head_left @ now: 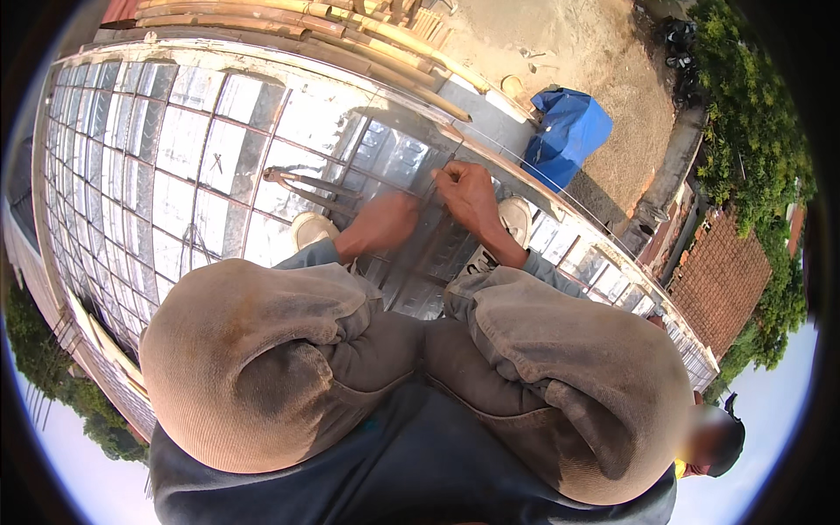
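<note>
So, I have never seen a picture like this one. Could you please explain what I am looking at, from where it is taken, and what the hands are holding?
There is one picture, from a wide fisheye camera worn on a person's head, looking down, so straight edges bend near the rim. There is no machine; a person squats and works with bare hands. The two big rounded shapes are the person's knees in dusty trousers. The surface is a shiny silver sheet under a grid of steel bars, high above the ground. A pincer tool lies on it. The left hand and right hand are low at the bars; what they pinch is too small to tell. Below lies a blue tarpaulin.
</note>
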Action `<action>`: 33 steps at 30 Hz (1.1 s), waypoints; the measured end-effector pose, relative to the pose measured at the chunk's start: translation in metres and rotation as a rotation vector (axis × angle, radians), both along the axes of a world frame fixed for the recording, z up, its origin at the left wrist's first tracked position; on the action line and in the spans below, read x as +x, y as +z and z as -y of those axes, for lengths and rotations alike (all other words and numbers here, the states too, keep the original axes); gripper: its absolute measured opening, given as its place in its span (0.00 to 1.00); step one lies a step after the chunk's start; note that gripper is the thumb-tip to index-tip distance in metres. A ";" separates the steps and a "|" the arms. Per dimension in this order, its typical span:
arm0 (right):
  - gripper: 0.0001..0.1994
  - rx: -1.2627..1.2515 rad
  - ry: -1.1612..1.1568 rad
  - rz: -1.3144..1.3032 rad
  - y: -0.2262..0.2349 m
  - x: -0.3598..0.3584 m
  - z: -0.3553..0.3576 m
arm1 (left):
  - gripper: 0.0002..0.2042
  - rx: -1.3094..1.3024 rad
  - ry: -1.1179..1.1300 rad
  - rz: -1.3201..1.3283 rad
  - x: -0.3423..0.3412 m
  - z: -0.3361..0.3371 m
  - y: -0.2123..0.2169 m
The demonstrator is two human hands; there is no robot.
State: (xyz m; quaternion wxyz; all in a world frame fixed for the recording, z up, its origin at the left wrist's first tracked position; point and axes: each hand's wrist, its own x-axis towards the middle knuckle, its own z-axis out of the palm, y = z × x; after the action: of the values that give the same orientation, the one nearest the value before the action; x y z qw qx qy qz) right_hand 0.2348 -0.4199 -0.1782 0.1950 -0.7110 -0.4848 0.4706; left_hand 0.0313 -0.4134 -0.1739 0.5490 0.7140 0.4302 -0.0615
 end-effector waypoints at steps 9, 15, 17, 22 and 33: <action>0.19 0.122 -0.050 -0.027 0.002 0.000 -0.010 | 0.13 -0.024 0.126 0.048 -0.003 -0.001 -0.006; 0.15 0.217 0.064 0.243 0.031 -0.002 -0.013 | 0.11 0.028 0.087 0.009 -0.005 0.003 -0.007; 0.11 0.355 0.150 0.397 0.053 0.001 -0.026 | 0.10 0.071 0.065 0.008 -0.006 0.003 -0.009; 0.18 0.694 0.281 0.602 0.059 0.003 -0.056 | 0.11 0.131 0.032 0.043 -0.005 0.002 -0.008; 0.13 0.446 0.363 0.340 0.033 0.020 -0.077 | 0.10 0.139 0.055 -0.026 -0.001 -0.002 -0.005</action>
State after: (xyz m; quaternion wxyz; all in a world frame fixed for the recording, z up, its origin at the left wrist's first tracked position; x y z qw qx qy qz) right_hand 0.2543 -0.3426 -0.1455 0.1752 -0.6213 -0.7200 0.2547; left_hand 0.0301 -0.4110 -0.1790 0.4941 0.7373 0.4601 -0.0255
